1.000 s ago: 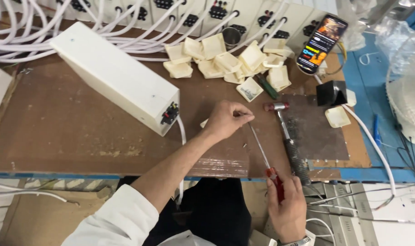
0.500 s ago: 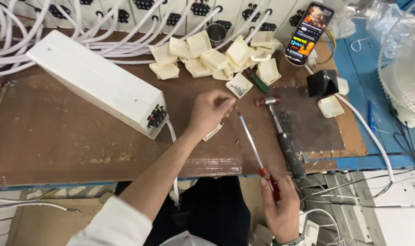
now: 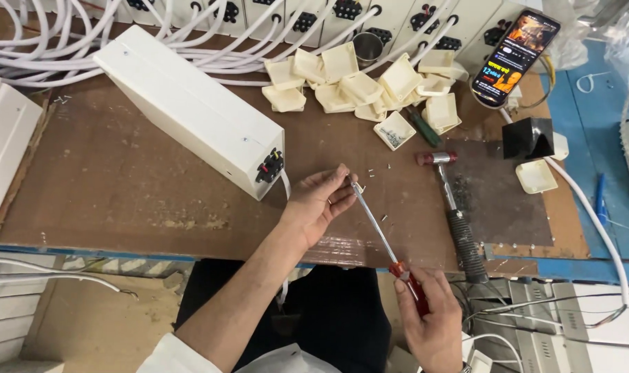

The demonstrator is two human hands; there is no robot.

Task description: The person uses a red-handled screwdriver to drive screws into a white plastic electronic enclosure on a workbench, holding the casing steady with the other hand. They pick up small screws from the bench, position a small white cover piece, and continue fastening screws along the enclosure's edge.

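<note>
A brown workbench (image 3: 121, 186) seen from above, with the long white metal box (image 3: 190, 110) as the landmark; it lies slantwise on the left half of the bench, its short end with a small black and red socket (image 3: 269, 166) facing the person. Behind the box, a tangle of white cables (image 3: 86, 41) runs along the back edge. Just right of the box's near end, the left hand (image 3: 318, 204) lies palm up, loosely curled; its thumb and forefinger pinch the tip of a long screwdriver (image 3: 380, 231), perhaps with a small screw there, too tiny to tell. The shaft slants down and right, away from the box, to a red handle held in the closed fist of the right hand (image 3: 432, 324) at the bench's front edge. The step looks like seating a screw on the driver tip; the next move would call for a steady carry to the box without dropping it. Further right of the box: loose screws (image 3: 371, 173), a heap of cream plastic covers (image 3: 370, 86), a hammer (image 3: 452, 207) with a black grip, a propped phone (image 3: 515, 52).
</note>
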